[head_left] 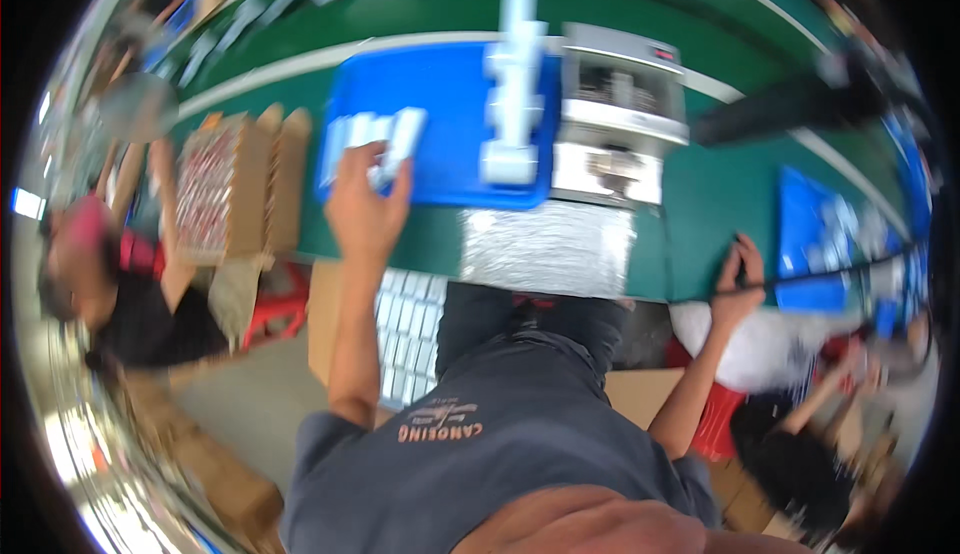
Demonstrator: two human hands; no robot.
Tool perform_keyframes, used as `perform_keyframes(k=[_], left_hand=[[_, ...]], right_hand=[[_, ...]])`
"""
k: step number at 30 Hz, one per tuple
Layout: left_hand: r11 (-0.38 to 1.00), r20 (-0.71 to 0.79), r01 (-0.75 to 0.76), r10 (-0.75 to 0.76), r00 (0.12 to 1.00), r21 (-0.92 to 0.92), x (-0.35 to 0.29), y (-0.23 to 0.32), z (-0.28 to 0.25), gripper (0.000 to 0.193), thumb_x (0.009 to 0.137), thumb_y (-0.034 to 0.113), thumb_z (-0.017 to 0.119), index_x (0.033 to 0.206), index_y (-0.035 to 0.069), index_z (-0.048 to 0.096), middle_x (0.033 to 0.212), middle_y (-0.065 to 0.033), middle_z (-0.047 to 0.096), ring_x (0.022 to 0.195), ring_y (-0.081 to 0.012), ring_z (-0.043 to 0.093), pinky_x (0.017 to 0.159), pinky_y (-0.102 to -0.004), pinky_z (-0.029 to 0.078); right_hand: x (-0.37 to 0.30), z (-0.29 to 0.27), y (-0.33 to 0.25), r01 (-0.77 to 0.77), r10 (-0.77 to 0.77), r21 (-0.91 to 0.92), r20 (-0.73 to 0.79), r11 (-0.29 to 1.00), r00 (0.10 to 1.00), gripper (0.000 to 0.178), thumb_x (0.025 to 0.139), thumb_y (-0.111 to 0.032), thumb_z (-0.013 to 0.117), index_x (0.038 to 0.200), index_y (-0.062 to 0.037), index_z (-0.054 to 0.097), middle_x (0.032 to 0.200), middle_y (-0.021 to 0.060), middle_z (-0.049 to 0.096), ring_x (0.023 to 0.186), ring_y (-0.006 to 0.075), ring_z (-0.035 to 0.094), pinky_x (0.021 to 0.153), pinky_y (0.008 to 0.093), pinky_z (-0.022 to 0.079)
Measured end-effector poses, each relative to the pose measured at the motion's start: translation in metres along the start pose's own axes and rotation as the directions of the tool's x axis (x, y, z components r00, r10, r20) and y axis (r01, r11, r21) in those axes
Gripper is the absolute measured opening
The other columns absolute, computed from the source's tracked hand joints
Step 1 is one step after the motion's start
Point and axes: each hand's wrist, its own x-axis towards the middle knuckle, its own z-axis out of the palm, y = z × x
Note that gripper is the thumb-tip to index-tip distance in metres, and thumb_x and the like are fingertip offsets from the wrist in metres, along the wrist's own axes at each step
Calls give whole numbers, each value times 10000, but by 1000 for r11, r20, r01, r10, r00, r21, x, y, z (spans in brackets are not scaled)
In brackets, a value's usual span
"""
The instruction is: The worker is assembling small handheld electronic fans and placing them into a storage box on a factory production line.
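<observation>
My left hand [368,204] reaches over the near left part of a blue tray [450,119], thumb and fingers closed around the lower end of a tilted white block [406,132]. Beside that block stands a row of similar white blocks [355,131]. A stack of pale white pieces [515,104] runs along the tray's right side. My right hand [738,282] rests at the near table edge on the right, fingers curled. Something small and dark shows between them, too blurred to name.
Right of the tray stands a white-and-silver machine [625,84], with a silvery wrapped sheet [548,249] before it. A cardboard box of small items [215,189] is at left. Another blue tray [800,234] lies at right. A box of white pieces [408,329] sits below the table edge. People sit on both sides.
</observation>
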Motion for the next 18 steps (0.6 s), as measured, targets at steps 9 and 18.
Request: perform_keyframes(k=[9, 18], left_hand=[[958, 303, -79, -9, 953, 276, 9, -30, -1, 432, 850, 250, 781, 1136, -14, 593, 1186, -204, 560, 1113, -400, 565, 930, -464, 474], [980, 369, 166, -116, 922, -108, 6, -11, -12, 214, 1025, 182, 599, 1119, -9, 583, 1012, -115, 568, 937, -185, 554, 854, -314, 451]], right_hand=[[13, 7, -7, -120, 126, 217, -15, 969, 992, 96, 887, -28, 655, 968, 3, 698, 1075, 114, 731, 926, 243, 710, 812, 313, 550], [81, -84, 101, -247, 128, -363, -321, 899, 938, 437, 903, -190, 665, 1303, -50, 558, 1247, 224, 612, 970, 398, 688, 816, 480, 554]])
